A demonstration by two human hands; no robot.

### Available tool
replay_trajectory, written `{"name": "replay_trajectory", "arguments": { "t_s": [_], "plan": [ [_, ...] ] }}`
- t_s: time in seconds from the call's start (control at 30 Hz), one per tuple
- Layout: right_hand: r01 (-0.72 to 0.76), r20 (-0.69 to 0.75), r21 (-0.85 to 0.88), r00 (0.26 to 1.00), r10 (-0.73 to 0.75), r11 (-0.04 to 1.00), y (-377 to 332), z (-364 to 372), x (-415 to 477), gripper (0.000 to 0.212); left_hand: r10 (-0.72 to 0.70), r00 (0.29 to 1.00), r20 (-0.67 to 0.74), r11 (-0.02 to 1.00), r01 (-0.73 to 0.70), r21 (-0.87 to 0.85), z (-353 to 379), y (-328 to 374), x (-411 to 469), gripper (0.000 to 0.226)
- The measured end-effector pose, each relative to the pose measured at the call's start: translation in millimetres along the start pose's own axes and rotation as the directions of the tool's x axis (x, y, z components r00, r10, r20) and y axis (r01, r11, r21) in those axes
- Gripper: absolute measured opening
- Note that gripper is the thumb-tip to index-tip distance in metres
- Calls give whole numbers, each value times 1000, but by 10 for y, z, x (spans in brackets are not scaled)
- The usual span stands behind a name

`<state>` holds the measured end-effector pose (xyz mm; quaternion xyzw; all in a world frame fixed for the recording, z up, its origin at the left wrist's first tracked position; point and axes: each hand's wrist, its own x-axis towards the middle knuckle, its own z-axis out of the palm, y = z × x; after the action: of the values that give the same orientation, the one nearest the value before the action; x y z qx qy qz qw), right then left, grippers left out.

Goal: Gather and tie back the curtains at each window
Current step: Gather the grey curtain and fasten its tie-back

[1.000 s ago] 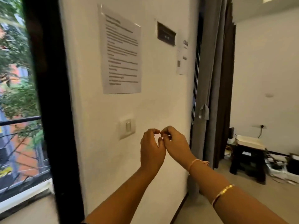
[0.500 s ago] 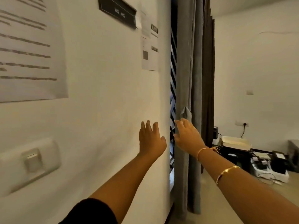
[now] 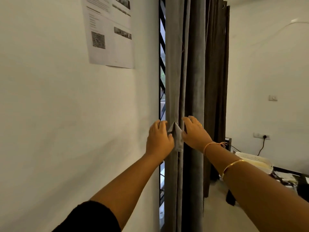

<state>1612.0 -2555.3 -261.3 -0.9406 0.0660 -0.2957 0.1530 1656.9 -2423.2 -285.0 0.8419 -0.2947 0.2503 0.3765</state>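
Observation:
A grey curtain (image 3: 194, 72) hangs in folds over the window (image 3: 161, 64), just right of the white wall. A small grey tie-back strap (image 3: 176, 138) sticks out from the curtain's front fold at hand height. My left hand (image 3: 158, 139) reaches the curtain's left edge, fingers straight and thumb against the strap. To the strap's right, my right hand (image 3: 195, 133) lies with spread fingers on the curtain folds. Neither hand visibly holds any fabric. A darker curtain panel (image 3: 216, 81) hangs behind, further right.
Printed sheets (image 3: 110, 30) are taped to the wall on the left. A black window grille shows in the narrow gap beside the curtain. At lower right a dark low table (image 3: 234, 196) carries a white tray (image 3: 254, 160), with a wall socket and cable (image 3: 262, 141) behind it.
I have moved along the wall to the curtain. Both hands, joined at the fingertips a second ago, have spread apart and reached the curtain on either side of the strap.

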Motion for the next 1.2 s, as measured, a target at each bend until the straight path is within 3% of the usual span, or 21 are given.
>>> {"name": "replay_trajectory", "arguments": {
  "t_s": [0.1,0.3,0.53,0.73,0.9,1.03,1.13,1.2],
  "plan": [
    [-5,8,57,1000,5,998,380,155,424,51,-13,998,-59,999,11,-36,333,-29,469,46],
    [-11,-112,270,993,43,963,841,354,1306,48,-7,993,-115,996,-4,-92,870,-64,1435,54],
    [125,-250,411,968,-20,903,916,271,2312,56,53,972,-228,995,-70,-65,1046,44,2422,65],
    [251,-379,407,921,-87,879,877,204,2873,61,65,949,-309,998,-56,38,992,125,2951,75],
    [332,-414,429,899,-144,840,909,-1,3325,59,177,866,-468,978,-101,184,871,323,3292,86],
    [448,-441,398,859,-260,801,946,-151,3610,54,147,835,-531,964,-1,265,760,564,3550,89],
    [522,-489,358,811,-320,774,1029,-277,3796,55,169,813,-558,908,91,408,711,787,3644,83],
    [563,-508,376,790,-344,736,1063,-369,3881,53,205,800,-564,849,142,509,644,910,3670,66]
  ]
}}
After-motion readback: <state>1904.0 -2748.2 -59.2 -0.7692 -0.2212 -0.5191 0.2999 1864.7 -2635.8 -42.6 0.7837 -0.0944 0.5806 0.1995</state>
